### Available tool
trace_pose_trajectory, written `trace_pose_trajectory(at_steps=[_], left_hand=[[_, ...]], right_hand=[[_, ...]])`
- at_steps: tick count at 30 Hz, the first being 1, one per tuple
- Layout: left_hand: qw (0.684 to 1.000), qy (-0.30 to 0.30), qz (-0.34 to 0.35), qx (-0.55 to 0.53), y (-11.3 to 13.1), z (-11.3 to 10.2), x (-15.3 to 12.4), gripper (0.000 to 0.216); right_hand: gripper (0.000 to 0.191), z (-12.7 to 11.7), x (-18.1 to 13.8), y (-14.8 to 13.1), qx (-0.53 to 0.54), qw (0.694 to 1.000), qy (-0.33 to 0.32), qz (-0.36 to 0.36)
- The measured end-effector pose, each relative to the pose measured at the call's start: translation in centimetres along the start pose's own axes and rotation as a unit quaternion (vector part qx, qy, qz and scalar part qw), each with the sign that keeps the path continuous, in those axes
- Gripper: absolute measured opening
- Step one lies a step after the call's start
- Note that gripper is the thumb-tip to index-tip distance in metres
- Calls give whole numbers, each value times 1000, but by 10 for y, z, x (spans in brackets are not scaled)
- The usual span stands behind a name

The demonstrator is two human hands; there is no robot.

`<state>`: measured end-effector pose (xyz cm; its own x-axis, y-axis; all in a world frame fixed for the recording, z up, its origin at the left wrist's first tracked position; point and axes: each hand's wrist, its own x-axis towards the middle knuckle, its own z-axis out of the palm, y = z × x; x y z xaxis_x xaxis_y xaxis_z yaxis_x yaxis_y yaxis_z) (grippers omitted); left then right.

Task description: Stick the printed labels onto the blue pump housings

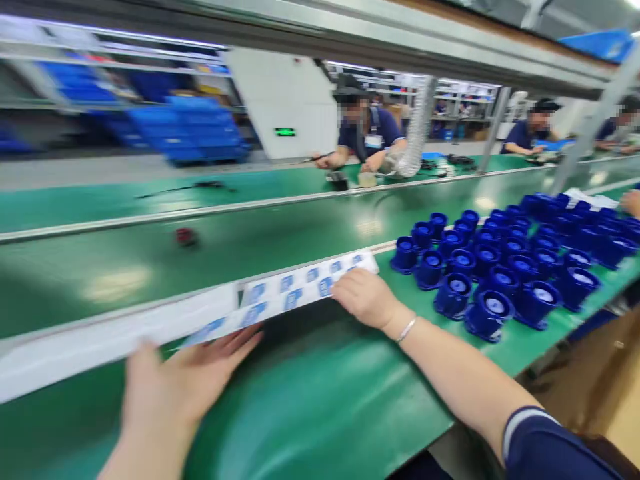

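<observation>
A long white strip of labels (291, 285) with rows of blue printed marks lies at a slant across the view, its right end raised off the green table. My right hand (367, 298) is closed on its lower edge near that end, fingers pinching it. Below the strip's left part is my left hand (175, 387), blurred, its thumb and fingers stretched apart. Its fingertips come close to the strip's underside; whether they touch is unclear. A plain white strip (125, 331) continues to the left, above my left thumb. Several dark blue cup-shaped parts (453, 295) stand to the right.
Beyond a low rail lies a green conveyor belt (280, 233) carrying a small dark red object (186, 237). Across it a co-worker (373, 130) handles parts near a flexible duct (414, 137). A metal beam (350, 33) spans overhead. Another person's hand (631, 202) shows at the right edge.
</observation>
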<state>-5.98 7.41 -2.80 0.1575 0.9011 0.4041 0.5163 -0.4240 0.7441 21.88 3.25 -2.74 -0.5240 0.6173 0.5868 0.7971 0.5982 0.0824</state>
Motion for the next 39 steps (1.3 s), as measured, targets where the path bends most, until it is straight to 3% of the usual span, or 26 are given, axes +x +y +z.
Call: trace_pose_trajectory(at_steps=[1,2,4,6,9,15,21,25,31,36,39], left_hand=[[989,-3,-93,-115,-3,-13,-9,97],[951,-30,-191,-241,-5,-23,-16,97],[882,-45,-292,-367,-5,-33,-22,84],[864,-58,-324,-380,-5,-37,-23,72],[865,-89,-343,-355,-3,-41,-24,84],[872,-146,-367,-290,-6,-32,-31,62],[894,-146,-359,-226,-6,-4,-35,55],[903,-179,-339,-195,-2,-9,-35,58],[935,-183,-267,-144,3,-14,-35,41],[982,-116,-132,-70,12,-12,-32,21],[994,-85,-41,-46,24,-16,-41,17]], right_hand=[[35,1,-2,-3,21,1000,9,-15],[35,3,-4,-5,40,999,19,-30],[33,6,-7,-9,68,996,33,-54],[33,6,-10,-12,82,993,40,-74],[30,-3,-13,-18,84,992,35,-86],[31,-21,-15,-23,79,997,20,-1],[33,-4,-24,-26,88,980,-169,63],[19,1,-25,-26,137,966,-205,73],[15,1,-23,-20,162,965,-195,59],[20,-3,-18,-14,118,982,-132,60],[27,-21,-21,-20,83,991,-92,52]])
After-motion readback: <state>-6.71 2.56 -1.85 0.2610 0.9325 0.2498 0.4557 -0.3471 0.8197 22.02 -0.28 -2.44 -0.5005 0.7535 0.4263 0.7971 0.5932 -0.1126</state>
